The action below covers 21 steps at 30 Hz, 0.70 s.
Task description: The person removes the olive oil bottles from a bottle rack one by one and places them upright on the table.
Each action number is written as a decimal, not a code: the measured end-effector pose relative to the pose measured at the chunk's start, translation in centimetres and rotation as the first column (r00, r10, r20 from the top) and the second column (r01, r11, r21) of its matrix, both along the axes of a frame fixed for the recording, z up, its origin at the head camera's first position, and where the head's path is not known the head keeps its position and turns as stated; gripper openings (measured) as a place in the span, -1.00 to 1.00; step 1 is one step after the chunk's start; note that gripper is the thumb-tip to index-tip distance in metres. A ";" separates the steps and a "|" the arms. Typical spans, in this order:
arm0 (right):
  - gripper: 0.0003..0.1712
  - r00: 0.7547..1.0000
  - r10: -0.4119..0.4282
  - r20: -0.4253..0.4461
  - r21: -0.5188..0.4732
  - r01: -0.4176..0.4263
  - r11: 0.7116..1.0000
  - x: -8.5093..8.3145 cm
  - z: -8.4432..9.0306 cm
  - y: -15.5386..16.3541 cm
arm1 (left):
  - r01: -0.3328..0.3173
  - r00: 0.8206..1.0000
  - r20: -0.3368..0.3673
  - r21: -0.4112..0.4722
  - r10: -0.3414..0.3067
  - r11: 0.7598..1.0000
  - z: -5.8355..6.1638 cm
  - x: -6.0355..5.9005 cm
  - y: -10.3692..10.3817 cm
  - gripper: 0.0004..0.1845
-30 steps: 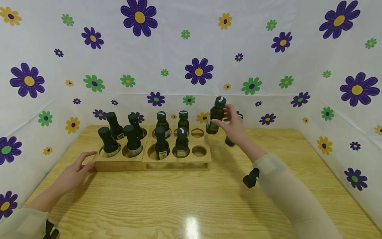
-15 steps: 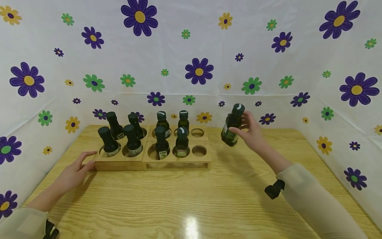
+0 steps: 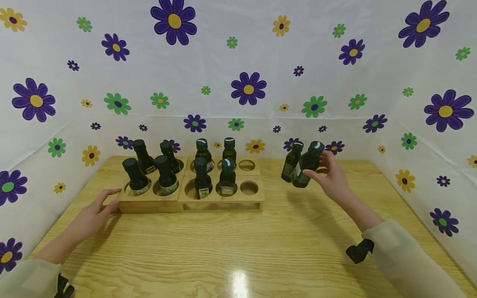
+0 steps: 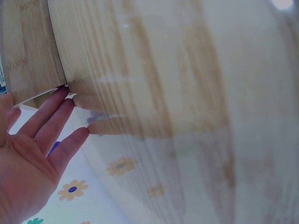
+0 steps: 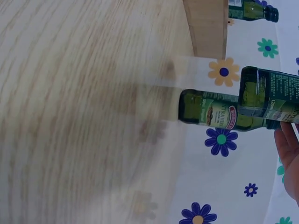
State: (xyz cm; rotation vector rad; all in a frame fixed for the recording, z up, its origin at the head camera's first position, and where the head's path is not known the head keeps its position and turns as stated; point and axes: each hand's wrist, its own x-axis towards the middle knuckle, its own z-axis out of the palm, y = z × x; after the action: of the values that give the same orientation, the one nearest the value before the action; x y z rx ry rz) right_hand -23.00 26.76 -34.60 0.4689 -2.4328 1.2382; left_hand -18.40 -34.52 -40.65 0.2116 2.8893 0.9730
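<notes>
My right hand (image 3: 322,169) grips a dark green bottle (image 3: 307,165) by its upper body. The bottle is tilted and hangs just above the wooden table (image 3: 238,248), close beside a second bottle (image 3: 291,162) that stands there. In the right wrist view the held bottle (image 5: 273,95) overlaps the standing bottle (image 5: 210,110). My left hand (image 3: 97,207) lies flat, fingers straight, with its fingertips (image 4: 65,93) against the left end of the wooden rack (image 3: 149,203). The rack holds several bottles, and two holes (image 3: 248,188) at its right end are empty.
White walls printed with flowers close in the table at the back and both sides. A black wrist camera mount (image 3: 357,251) sits on my right sleeve. Bare tabletop lies in front of the rack and to the right of the two loose bottles.
My right hand has carried the bottle from above the rack's right end to the right and down, next to the standing bottle. The left hand has not moved.
</notes>
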 end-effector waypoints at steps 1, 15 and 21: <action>-0.38 1.000 -0.008 0.010 0.001 0.008 1.000 0.1 -0.1 0.2 | 0.000 1.000 0.001 -0.002 0.000 1.000 0.0 0.0 0.0 -0.42; -0.31 0.990 -0.110 0.088 0.039 0.107 0.993 -1.6 -1.8 2.6 | 0.009 1.000 -0.003 -0.006 -0.009 1.000 0.1 0.1 0.1 -0.43; -0.23 0.981 -0.146 0.129 0.063 0.139 0.988 -2.4 -2.4 3.3 | 0.009 1.000 -0.007 -0.002 -0.009 1.000 0.2 0.2 0.2 -0.43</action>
State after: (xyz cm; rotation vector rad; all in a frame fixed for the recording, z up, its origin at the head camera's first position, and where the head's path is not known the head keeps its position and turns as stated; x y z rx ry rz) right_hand -25.44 30.04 -36.98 0.2280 -2.5656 1.1809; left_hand -18.23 -34.35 -40.49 0.2288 2.8925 0.9703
